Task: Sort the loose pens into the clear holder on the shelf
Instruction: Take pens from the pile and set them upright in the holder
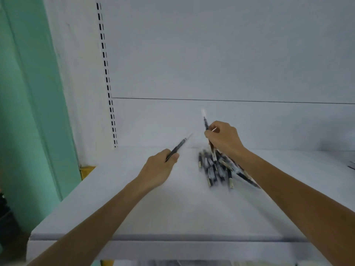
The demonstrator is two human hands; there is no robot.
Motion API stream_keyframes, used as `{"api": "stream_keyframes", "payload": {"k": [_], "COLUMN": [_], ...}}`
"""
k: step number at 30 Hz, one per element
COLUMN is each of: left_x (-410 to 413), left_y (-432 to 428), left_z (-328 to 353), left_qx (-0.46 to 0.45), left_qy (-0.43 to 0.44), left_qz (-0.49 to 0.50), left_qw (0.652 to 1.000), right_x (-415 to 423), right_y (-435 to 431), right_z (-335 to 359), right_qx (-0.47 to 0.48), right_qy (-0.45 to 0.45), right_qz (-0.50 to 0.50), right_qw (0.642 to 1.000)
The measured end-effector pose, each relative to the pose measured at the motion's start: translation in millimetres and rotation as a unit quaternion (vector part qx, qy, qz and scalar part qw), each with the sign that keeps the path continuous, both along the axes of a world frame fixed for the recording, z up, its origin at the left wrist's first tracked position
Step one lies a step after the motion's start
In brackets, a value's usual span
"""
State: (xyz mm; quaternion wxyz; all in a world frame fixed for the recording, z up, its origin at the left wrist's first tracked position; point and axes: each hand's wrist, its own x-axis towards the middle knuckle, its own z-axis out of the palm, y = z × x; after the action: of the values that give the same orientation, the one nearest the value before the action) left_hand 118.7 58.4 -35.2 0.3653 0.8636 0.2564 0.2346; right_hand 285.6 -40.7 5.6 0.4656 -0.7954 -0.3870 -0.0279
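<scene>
A pile of several dark pens (217, 167) with pale caps lies on the white shelf (172, 208), right of centre. My left hand (159, 169) grips one dark pen (179, 145) that points up and to the right. My right hand (223, 139) holds another dark pen (206, 123) nearly upright just above the far end of the pile, its clear tip blurred. No clear holder shows in this view.
The shelf's white back panel (230, 64) rises behind the pens. A slotted upright (107, 77) runs down the left side, with a green wall (28, 112) beyond it. Something dark shows at the shelf's far right edge (351, 166).
</scene>
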Motion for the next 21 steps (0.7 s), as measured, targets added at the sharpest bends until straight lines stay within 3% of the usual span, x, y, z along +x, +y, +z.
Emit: {"api": "stream_keyframes", "payload": {"k": [4, 13, 21], "left_x": [13, 75, 167], "left_y": [-34, -134, -284], "left_z": [0, 4, -1], "left_qx": [-0.034, 0.074, 0.05], "left_qy": [-0.035, -0.01, -0.02], "left_qz": [-0.07, -0.239, -0.256], "left_qw": [0.996, 0.968, 0.965], "right_x": [-2, 29, 87], "right_y": [-46, -184, -352], "right_z": [1, -6, -9], "right_qx": [0.029, 0.056, 0.052], "right_qy": [-0.005, 0.022, 0.034], "right_qz": [-0.038, -0.153, -0.212], "right_qw": [0.999, 0.986, 0.975]}}
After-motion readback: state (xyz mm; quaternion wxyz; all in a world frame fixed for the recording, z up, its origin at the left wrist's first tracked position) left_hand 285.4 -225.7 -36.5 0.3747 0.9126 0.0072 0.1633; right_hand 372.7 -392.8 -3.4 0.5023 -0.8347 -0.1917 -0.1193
